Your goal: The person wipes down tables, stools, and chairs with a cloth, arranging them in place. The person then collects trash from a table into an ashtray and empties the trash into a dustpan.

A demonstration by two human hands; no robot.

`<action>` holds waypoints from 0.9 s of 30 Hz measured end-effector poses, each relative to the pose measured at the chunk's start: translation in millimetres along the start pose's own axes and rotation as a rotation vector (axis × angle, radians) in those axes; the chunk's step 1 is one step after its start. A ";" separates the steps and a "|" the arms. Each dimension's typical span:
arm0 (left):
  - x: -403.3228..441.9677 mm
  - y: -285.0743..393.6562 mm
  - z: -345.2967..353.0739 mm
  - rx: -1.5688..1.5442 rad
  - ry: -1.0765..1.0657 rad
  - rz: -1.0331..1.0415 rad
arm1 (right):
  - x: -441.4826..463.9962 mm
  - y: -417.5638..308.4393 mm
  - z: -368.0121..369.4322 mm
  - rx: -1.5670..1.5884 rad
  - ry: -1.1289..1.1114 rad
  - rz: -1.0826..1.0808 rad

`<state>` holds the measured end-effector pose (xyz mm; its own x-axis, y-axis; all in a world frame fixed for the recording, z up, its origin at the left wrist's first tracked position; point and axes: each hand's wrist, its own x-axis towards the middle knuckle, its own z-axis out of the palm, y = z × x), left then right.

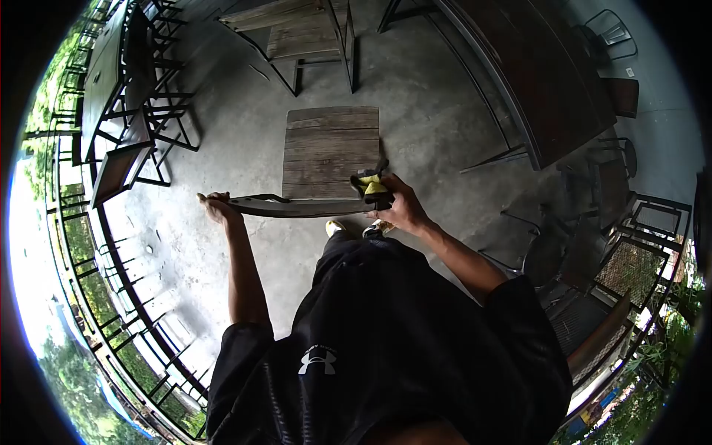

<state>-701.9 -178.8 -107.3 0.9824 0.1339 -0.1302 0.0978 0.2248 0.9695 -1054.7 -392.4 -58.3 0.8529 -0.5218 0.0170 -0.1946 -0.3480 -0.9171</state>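
A wooden chair stands in front of me, its square plank seat (331,144) facing up. Its narrow backrest (311,208) is seen nearly edge-on, close to my body. At the left end of that backrest, my left hand (219,208) is closed around the edge. My right hand (400,205) grips a bunched yellow-and-dark cloth (371,185) at the backrest's right end. Part of the cloth hangs over the seat's near right corner. The right fingers are partly hidden by the cloth. Below the backrest, my shoes (334,227) show on the floor.
Another wooden chair (308,41) stands ahead on the concrete floor (222,126). A large dark table (530,67) is at the upper right. Long tables and folding chairs (122,170) line the left beside a railing (96,297). More chairs (630,267) crowd the right.
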 end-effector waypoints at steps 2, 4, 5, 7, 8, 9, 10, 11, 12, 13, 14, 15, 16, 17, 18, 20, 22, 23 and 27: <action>18.2 -3.5 3.6 0.010 -0.057 -0.035 | 7.6 6.8 0.2 0.058 0.093 0.015; 30.0 -2.1 11.1 0.022 -0.172 -0.098 | 14.6 17.4 5.0 0.094 0.147 0.027; 33.2 -3.0 12.7 0.026 -0.180 -0.097 | 16.3 24.5 10.7 0.217 0.170 0.055; 26.1 7.7 30.3 0.105 -0.230 -0.059 | 22.7 36.6 16.1 0.465 0.214 0.117; 27.4 9.3 36.3 0.145 -0.256 -0.040 | 27.4 32.2 12.6 0.470 0.222 0.121; 31.0 8.5 41.9 0.152 -0.265 -0.040 | 31.3 28.1 8.2 0.367 0.224 0.108; 34.0 9.6 46.1 0.173 -0.303 -0.031 | 33.4 21.5 5.9 0.265 0.228 0.096; 39.6 9.8 50.3 0.194 -0.343 -0.022 | 35.9 16.4 5.7 0.162 0.234 0.087; 44.7 9.9 54.4 0.210 -0.387 -0.012 | 36.5 12.8 9.3 0.164 0.253 0.091; 49.0 11.5 59.6 0.213 -0.408 -0.016 | 38.2 7.2 14.2 0.153 0.245 0.086; 52.6 13.6 63.0 0.261 -0.399 0.008 | 39.9 1.4 19.1 0.140 0.237 0.083; 57.1 15.7 67.3 0.307 -0.392 0.032 | 43.8 -2.5 21.8 0.125 0.230 0.079; 62.2 16.2 73.0 0.351 -0.384 0.056 | 47.7 -4.0 21.6 0.121 0.250 0.088; 66.3 15.3 78.4 0.348 -0.404 0.050 | 50.1 -4.3 19.7 0.143 0.250 0.111; 70.4 13.3 82.7 0.303 -0.375 0.020 | 53.1 -3.6 17.6 0.164 0.248 0.132; 76.0 8.9 87.6 0.226 -0.313 -0.042 | 55.5 0.1 19.1 0.188 0.260 0.166; 80.6 8.5 108.1 0.214 -0.303 -0.017 | 68.7 15.6 18.3 0.397 0.253 0.189; 80.5 9.6 119.6 0.202 -0.277 0.009 | 77.1 14.2 11.7 0.501 0.251 0.200; 75.7 13.8 155.3 0.183 -0.295 0.057 | 97.5 -5.7 -22.1 0.489 0.291 0.226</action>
<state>-601.5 -315.5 -71.6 0.9882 -0.1490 -0.0352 0.0422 0.0443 0.9981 -981.1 -458.5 -42.7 0.6353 -0.7566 -0.1547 -0.0520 0.1579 -0.9861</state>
